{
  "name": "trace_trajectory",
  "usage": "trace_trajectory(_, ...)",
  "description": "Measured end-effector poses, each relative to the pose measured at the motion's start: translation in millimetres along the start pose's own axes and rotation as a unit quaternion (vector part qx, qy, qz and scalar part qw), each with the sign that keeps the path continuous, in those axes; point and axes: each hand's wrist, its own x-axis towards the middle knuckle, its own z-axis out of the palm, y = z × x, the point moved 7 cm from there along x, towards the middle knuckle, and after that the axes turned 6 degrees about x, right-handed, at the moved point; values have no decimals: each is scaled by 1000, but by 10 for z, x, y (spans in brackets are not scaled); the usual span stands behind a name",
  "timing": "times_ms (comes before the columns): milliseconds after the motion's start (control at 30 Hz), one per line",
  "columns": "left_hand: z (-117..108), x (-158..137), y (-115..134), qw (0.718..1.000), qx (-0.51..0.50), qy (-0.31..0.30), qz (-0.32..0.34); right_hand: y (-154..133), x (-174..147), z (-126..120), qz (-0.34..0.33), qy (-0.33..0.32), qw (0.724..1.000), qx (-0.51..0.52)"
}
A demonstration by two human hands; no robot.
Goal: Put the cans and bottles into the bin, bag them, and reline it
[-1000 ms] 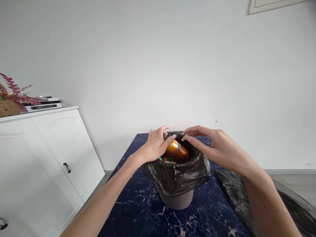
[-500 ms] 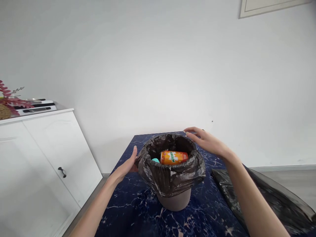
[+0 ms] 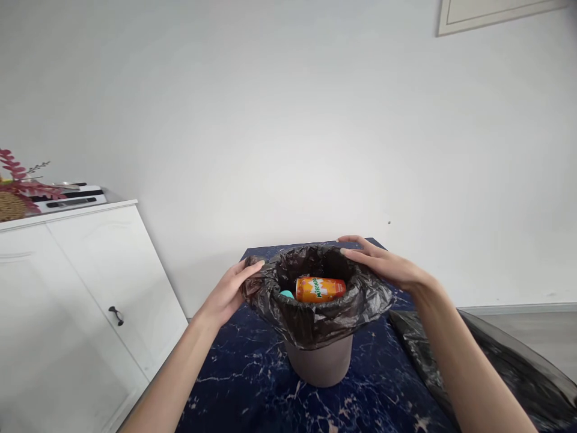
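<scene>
A grey-brown trash bin (image 3: 321, 364) stands upright, with a black trash bag (image 3: 315, 328) folded outward over its rim. Inside lie an orange Mirinda can (image 3: 320, 289) on its side and a small turquoise item (image 3: 287, 294), mostly hidden. My left hand (image 3: 234, 287) pinches the bag's overhanging edge on the left, thumb on top and fingers beneath the plastic. On the right, my right hand (image 3: 381, 261) has its thumb at the rim and its other fingers behind the lifted bag edge, partly covered by it.
The bin rests on a dark blue marble-patterned table (image 3: 252, 361). Another black plastic bag (image 3: 491, 361) is spread at the right. A white cabinet (image 3: 90, 300) stands left, with a woven basket (image 3: 11, 206) and pink leaves on top. A white wall (image 3: 288, 150) rises behind.
My left hand has moved from beside the bag to gripping its edge. My right hand has come down onto the right side. The bag's overhang is now lifted and pulled outward on both sides.
</scene>
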Motion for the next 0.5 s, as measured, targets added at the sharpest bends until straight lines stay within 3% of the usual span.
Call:
trace_trajectory(133,69,-6,199,1000,2,26,12,21,4,-52,32,12,998,59)
trace_trajectory(233,122,-10,307,999,-9,48,20,-44,-8,-103,12,37,991,131)
trace_trajectory(400,207,-34,426,993,-77,73,48,-235,-70,-207,-38,136,960,242)
trace_trajectory(500,90,-27,433,983,-109,126,72,-261,-110,-298,-49,203,934,291)
